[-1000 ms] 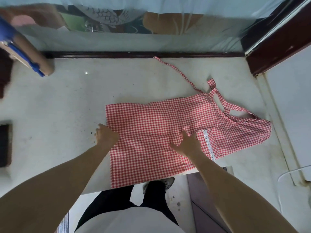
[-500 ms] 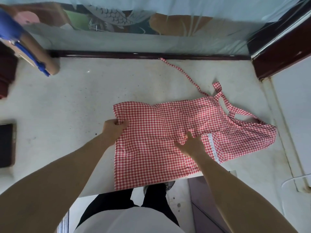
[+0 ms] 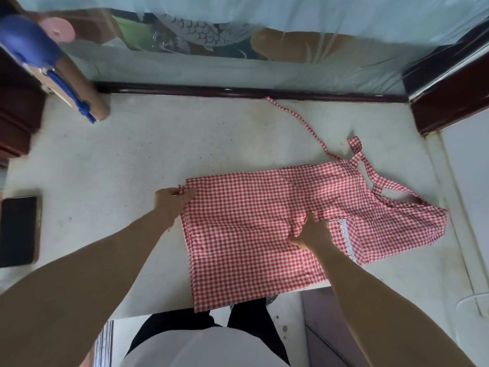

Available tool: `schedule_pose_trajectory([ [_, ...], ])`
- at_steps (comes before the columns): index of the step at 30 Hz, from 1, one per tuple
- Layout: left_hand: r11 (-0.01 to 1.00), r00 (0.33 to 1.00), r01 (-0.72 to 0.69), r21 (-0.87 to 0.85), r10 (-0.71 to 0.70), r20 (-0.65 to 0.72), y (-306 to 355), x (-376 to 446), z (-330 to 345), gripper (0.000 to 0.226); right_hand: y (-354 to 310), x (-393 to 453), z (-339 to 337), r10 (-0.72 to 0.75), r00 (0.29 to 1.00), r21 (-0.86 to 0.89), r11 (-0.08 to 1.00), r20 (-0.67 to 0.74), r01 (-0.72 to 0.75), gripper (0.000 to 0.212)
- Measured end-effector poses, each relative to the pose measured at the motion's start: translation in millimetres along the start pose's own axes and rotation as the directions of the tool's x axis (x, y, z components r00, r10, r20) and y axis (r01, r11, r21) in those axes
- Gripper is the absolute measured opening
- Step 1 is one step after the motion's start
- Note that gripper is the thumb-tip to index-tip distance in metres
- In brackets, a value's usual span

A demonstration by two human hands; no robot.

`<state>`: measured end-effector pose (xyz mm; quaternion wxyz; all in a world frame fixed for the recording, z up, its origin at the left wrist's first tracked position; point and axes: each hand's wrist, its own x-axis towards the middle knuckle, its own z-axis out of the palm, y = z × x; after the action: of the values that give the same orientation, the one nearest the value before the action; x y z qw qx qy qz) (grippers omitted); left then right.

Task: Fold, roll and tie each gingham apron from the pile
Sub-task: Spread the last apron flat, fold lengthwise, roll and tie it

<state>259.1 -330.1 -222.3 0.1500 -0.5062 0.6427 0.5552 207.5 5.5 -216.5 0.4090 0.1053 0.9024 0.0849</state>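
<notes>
In the head view, the left hand (image 3: 170, 201) pinches the far left corner of the red gingham apron (image 3: 254, 229), fingers curled round the hem. The right hand (image 3: 312, 231) grasps a bunch of cloth near the apron's middle, just left of its white lace trim (image 3: 346, 241).

The apron lies flat on the pale desk (image 3: 185, 144), its near left corner hanging over the desk edge and one tie strap (image 3: 299, 123) trailing from its far right corner toward the back rail.

By my judgement the folding has barely begun; rolling and tying are still to come.

No pile of aprons shows. Left of the apron, a dark phone (image 3: 18, 230) and a blue-strapped roll (image 3: 68, 83) are cut off or blurred.
</notes>
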Motion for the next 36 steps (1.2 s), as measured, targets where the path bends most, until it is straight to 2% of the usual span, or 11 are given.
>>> schedule_pose_trajectory([
  [5,0.997,0.999,-0.045,0.062,0.043,0.024,4.1,10.7,-0.2,0.05,-9.3,9.5,-14.1,0.019,0.995,-0.047,0.999,0.1,-0.014,0.107],
  [8,0.997,0.997,-0.048,0.064,0.043,0.067,9.8,16.0,-1.7,0.041,-30.4,2.9,-40.1,-0.096,0.995,-0.111,0.989,-0.016,0.093,0.038],
  [10,0.999,0.995,-0.036,0.024,0.034,0.09,11.7,23.1,-2.1,0.044,-52.9,-8.2,-50.2,-0.259,0.952,-0.057,0.966,-0.162,0.253,0.021],
  [13,0.998,0.992,0.001,-0.069,0.008,0.129,17.1,27.9,-0.3,0.035,-91.0,-36.2,-38.8,-0.476,0.877,0.152,0.864,-0.061,0.479,0.025],
  [15,0.998,0.993,-0.056,-0.039,0.059,0.099,21.4,28.4,2.8,0.028,-103.9,-51.6,-13.9,-0.533,0.846,0.116,0.842,0.032,0.526,0.035],
  [19,0.986,0.991,-0.134,0.104,0.131,0.031,23.6,32.4,3.0,0.032,-104.3,-57.2,23.5,-0.554,0.832,0.057,0.83,-0.026,0.554,0.064],
  [24,0.989,0.983,-0.138,0.058,0.129,0.13,17.6,40.4,-5.3,0.007,-100.4,-72.6,43.9,-0.568,0.798,0.145,0.789,-0.2,0.597,0.032],
  [26,0.987,0.982,-0.147,0.06,0.138,0.126,16.3,41.2,-4.6,0.022,-102.7,-87.2,54.1,-0.6,0.769,0.16,0.755,-0.221,0.635,0.035],
  [31,0.992,0.987,-0.128,0.019,0.125,0.104,13.3,34.6,4.9,0.032,-109.2,-110.3,95.6,-0.656,0.754,0.06,0.752,-0.041,0.657,0.059],
  [34,0.991,0.993,-0.117,0.062,0.116,0.007,13.6,36.5,6.9,0.019,-108.1,-114.1,117.9,-0.639,0.759,-0.008,0.765,-0.126,0.643,0.081],
  [36,0.985,0.999,-0.044,0.164,0.048,-0.018,11.6,43.6,2.4,0.045,-107.9,-118.6,129.0,-0.627,0.761,-0.016,0.773,-0.165,0.634,0.077],
])
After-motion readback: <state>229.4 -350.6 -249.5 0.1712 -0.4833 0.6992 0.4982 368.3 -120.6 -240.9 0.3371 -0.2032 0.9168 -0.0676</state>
